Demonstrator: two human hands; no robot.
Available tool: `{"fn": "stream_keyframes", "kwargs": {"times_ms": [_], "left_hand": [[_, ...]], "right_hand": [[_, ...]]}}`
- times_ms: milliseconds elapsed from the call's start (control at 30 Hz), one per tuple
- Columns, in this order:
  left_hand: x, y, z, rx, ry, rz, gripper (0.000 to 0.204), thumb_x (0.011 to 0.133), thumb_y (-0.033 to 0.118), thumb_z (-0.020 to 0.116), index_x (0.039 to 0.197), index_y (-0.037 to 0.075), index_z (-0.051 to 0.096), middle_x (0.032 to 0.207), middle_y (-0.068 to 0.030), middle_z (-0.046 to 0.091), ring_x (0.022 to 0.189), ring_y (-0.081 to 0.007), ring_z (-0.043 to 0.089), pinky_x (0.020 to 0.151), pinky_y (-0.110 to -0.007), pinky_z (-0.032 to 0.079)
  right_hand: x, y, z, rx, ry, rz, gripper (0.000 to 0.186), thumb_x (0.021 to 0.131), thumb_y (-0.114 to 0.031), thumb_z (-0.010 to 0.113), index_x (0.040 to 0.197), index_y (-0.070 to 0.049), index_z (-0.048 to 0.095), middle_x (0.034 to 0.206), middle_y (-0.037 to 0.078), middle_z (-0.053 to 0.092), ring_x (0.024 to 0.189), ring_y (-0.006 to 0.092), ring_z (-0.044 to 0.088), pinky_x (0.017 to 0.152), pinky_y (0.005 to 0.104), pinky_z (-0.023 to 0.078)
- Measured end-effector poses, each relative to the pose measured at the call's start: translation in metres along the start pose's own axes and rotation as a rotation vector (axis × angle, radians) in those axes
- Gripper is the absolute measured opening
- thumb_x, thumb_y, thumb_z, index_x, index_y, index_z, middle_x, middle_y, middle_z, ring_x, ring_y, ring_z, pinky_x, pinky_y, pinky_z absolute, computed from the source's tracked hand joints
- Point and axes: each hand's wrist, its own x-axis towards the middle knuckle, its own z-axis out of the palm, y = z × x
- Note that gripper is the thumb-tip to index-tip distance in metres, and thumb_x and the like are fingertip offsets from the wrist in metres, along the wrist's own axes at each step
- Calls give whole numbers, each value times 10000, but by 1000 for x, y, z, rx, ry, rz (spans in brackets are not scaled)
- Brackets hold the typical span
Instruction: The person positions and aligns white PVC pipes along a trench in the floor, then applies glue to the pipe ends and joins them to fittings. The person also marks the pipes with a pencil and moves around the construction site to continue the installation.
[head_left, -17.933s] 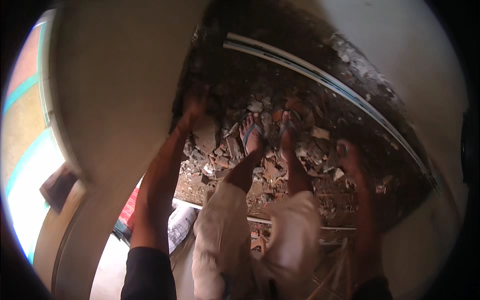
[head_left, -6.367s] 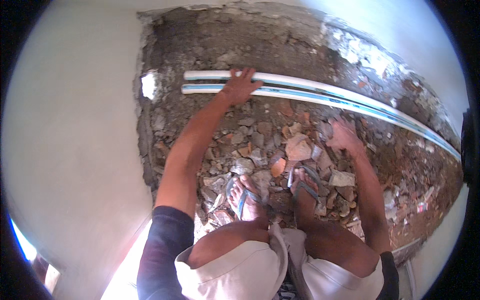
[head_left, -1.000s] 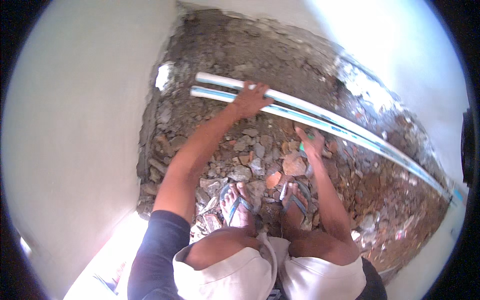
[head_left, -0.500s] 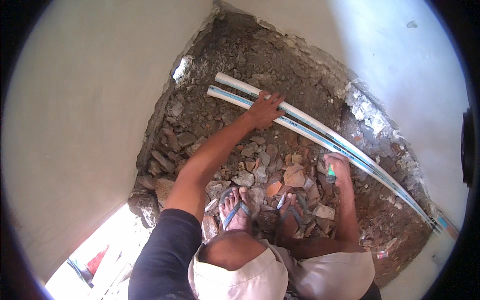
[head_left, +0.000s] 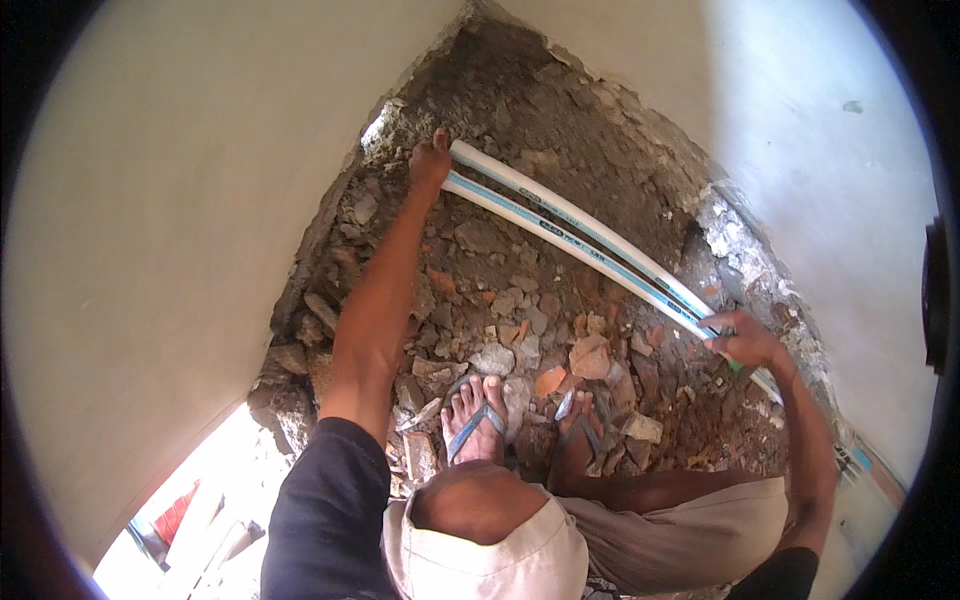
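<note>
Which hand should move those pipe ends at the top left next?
Probably the left hand: it's beside those ends of the white pipes, while the right hand is farther along them, near something green.

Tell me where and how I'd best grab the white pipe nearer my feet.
Grip the nearer white pipe near its middle, likely best from above, on the side of your feet, palm down. It is slim and round, that stretch is uncovered between the left hand and the right hand, and a gap parts it from the farther pipe there.
</note>
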Motion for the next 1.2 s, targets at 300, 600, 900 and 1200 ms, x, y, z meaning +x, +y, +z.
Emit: {"fn": "stream_keyframes", "kwargs": {"times_ms": [300,600,900,1200], "left_hand": [[-6,7,-3,-360,-309,-23,655,962,563,413,1291,0,463,1017,-196,609,651,-222,643,676,-459,542],[7,7,16,-272,-187,-26,472,997,426,451,1159,-4,564,804,-150,632,594,-211,657,512,-418,545],[-14,21,8,-331,-68,-133,415,989,374,497,1160,1,562,910,-130,631,619,-221,641,473,-392,542],[10,-14,5,-390,-262,134,315,1017,274,467,1195,47,593,962,-90,622,651,-171,563,558,-404,543]], "right_hand": [[77,-34,-21,-393,12,35,755,825,-438,652,1405,-20,410,1398,251,450,1286,376,450,1087,445,355],[130,30,54,-251,59,163,1161,677,-446,790,1489,38,116,1346,282,487,1260,403,475,1081,478,343],[141,43,70,-261,320,190,817,808,-322,713,1472,-109,287,1141,247,619,1106,403,584,982,488,430],[138,42,80,-247,411,205,786,807,-301,724,1461,-140,317,1117,222,633,1109,400,581,1002,494,405]]}}
